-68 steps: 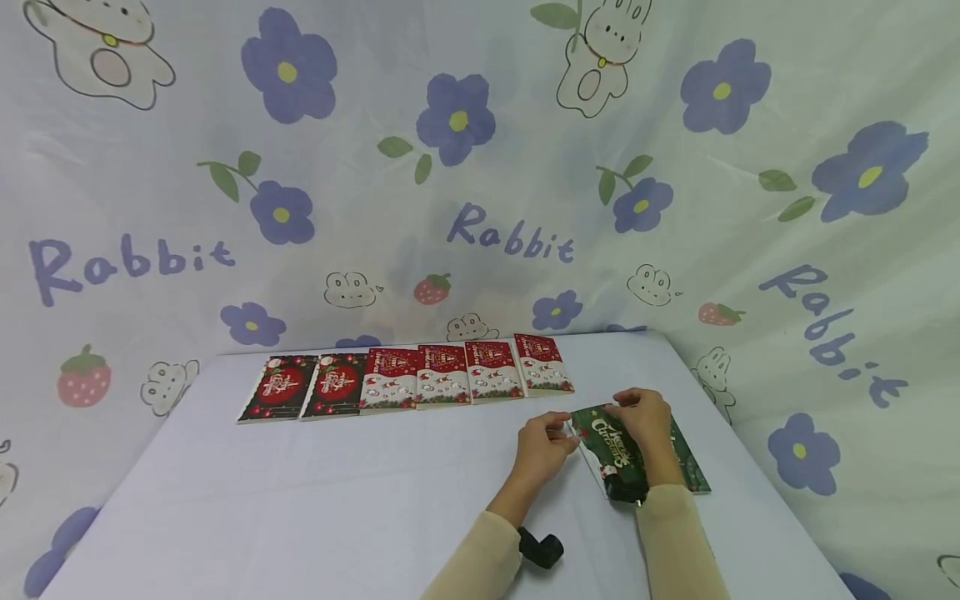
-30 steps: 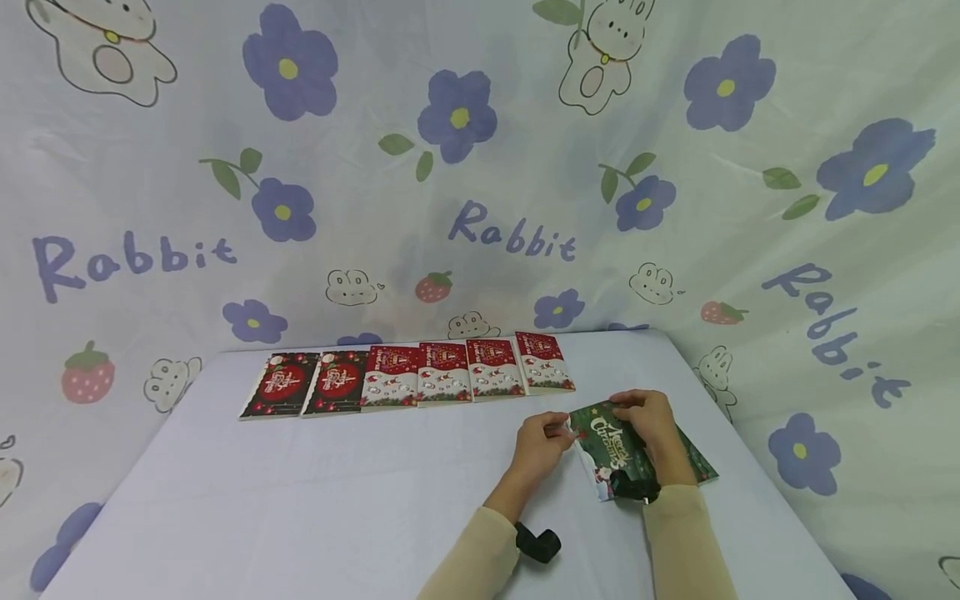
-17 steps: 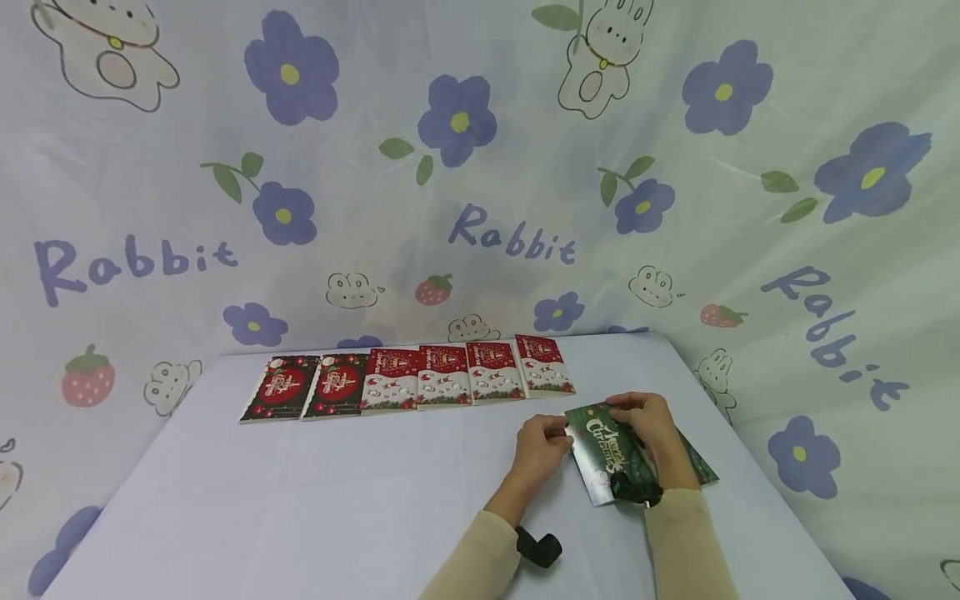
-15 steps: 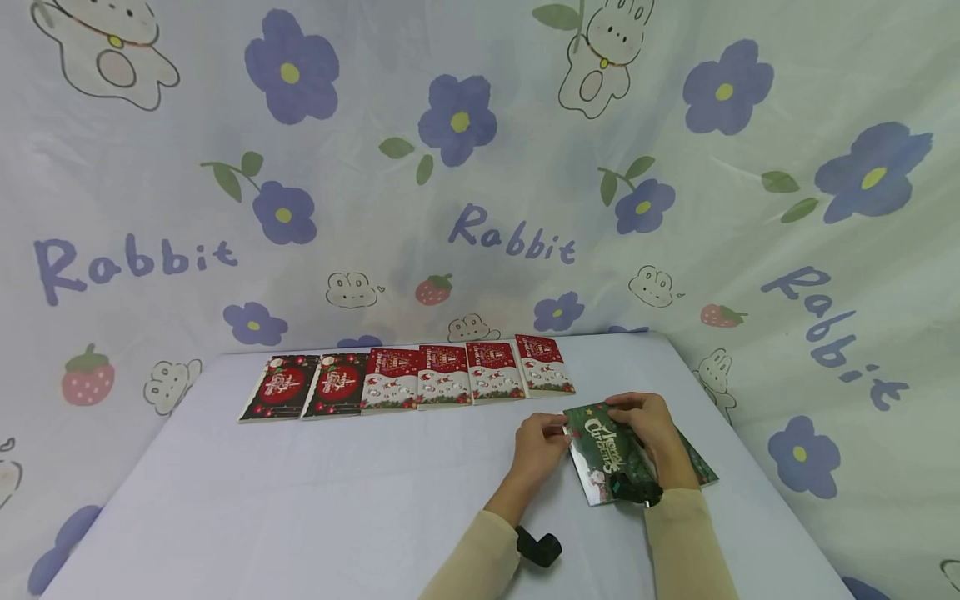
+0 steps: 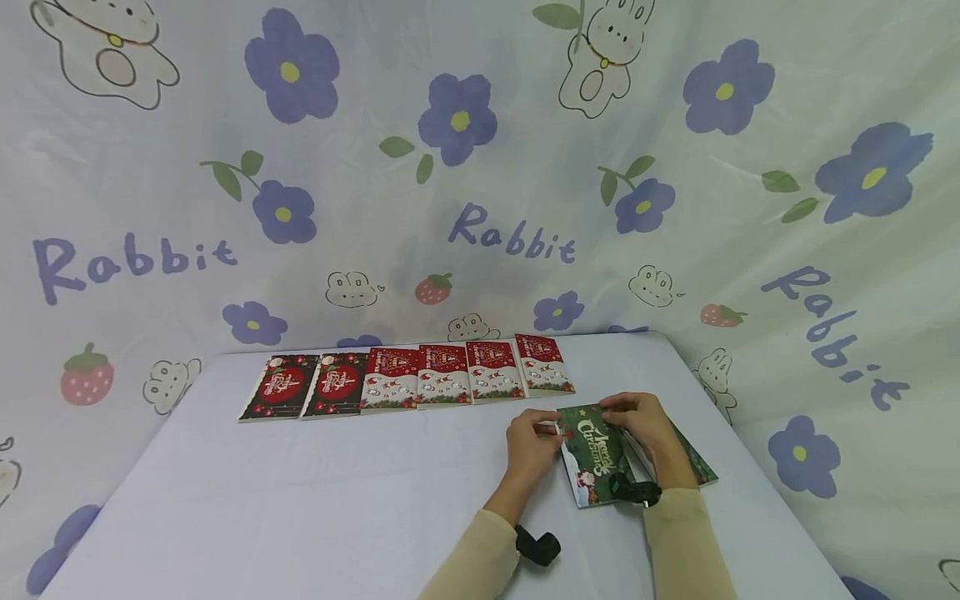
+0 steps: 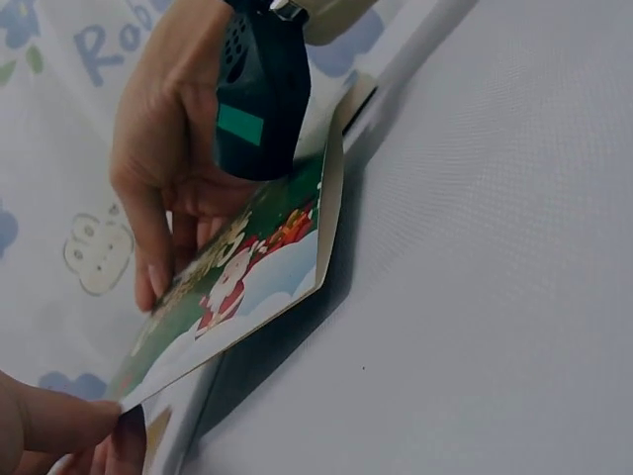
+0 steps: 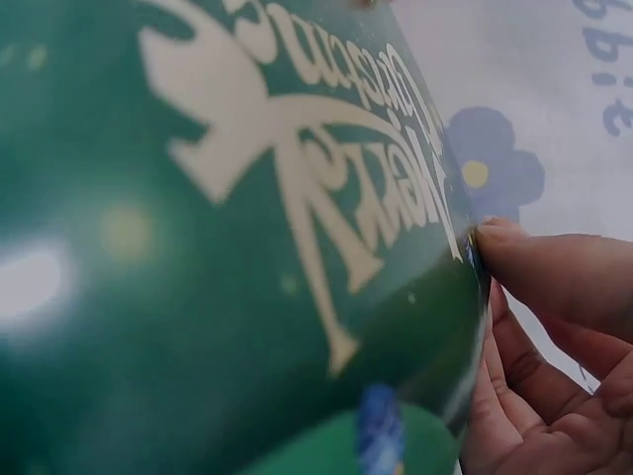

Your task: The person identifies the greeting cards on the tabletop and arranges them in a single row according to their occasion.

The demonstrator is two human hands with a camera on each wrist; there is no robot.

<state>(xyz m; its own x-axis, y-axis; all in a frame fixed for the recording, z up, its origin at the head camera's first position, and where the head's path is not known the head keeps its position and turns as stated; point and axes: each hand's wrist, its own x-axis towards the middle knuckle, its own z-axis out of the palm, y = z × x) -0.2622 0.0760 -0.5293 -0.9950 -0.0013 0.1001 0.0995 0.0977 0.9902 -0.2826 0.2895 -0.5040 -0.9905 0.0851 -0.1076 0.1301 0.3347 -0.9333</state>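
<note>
A green greeting card (image 5: 592, 450) with gold "Merry Christmas" lettering is held between both hands at the right of the table, tilted in the left wrist view. My left hand (image 5: 532, 446) pinches its left far corner; the thumb and card corner show at the lower left of the left wrist view. My right hand (image 5: 645, 425) pinches the card's far right edge, thumb on the face in the right wrist view. A second green card (image 5: 697, 460) lies on the table to the right, partly hidden behind the right wrist.
Along the back of the white table (image 5: 300, 517) stands a row of cards: two black-and-red cards (image 5: 339, 385) at left, then several red-and-white cards (image 5: 444, 375). A patterned curtain (image 5: 360, 167) hangs behind. Each wrist carries a black camera (image 5: 540, 546).
Both hands have shifted slightly left with the green card. It has separated from the second green card, and a gap now shows between them. The back row is unchanged.
</note>
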